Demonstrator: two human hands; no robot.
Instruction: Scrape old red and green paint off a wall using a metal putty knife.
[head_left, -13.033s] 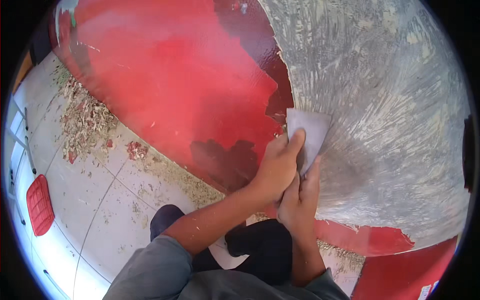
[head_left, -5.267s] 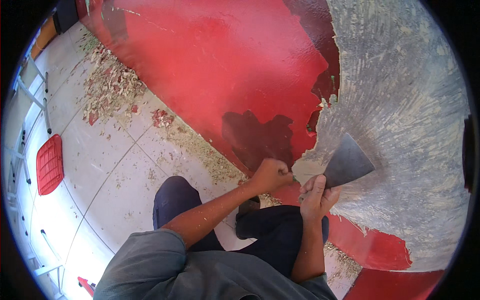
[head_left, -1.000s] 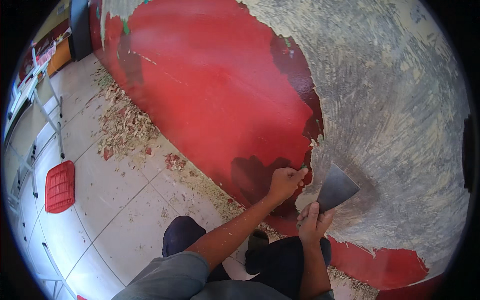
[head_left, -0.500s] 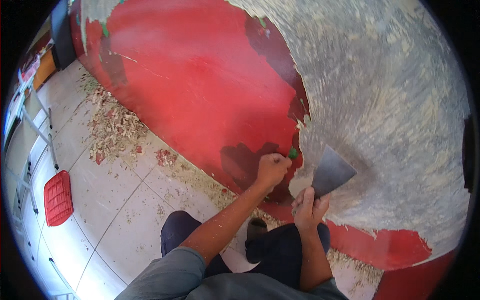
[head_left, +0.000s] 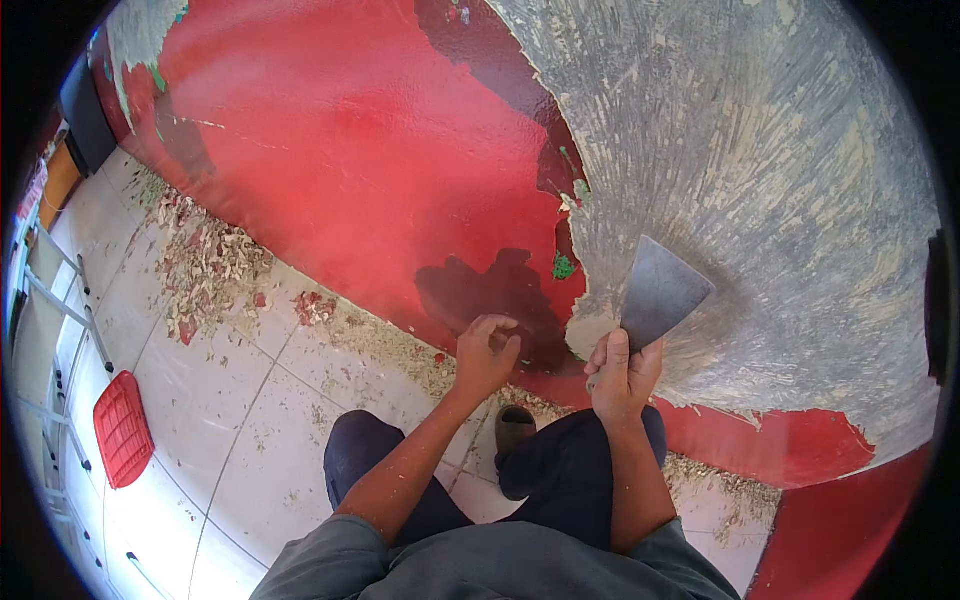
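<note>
- Right hand point(head_left: 625, 378): closed around the handle of a scraper point(head_left: 668, 290), thumb laid along the near side; most of the handle is hidden by the fingers.
- Scraper: flat grey blade, flared toward its far edge, pointing up and away from the person in front of the streaked grey area point(head_left: 780, 200) of the wall. Contact between blade and wall cannot be determined from this view.
- Left hand point(head_left: 485, 355): fingers loosely bent, thumb apart from the forefinger; positioned near the lower edge of the dark red patch point(head_left: 490, 285), left of the scraper. Whether it touches the wall cannot be determined.
- Wall: glossy red coating point(head_left: 350, 150) to the left, streaked grey area to the right, with a ragged border between them. A small green spot point(head_left: 563, 266) shows near this border.
- Floor point(head_left: 300, 430): pale tiles; a heap of loose flakes point(head_left: 215, 265) lies along the foot of the wall, with finer debris scattered around it.
- Far left: a red plastic piece point(head_left: 123, 430) with a grid pattern, near metal frames point(head_left: 60, 295).
- Person: grey shirt point(head_left: 510, 565), dark trousers point(head_left: 560, 470), dark shoe point(head_left: 513, 435) on the tiles.
</note>
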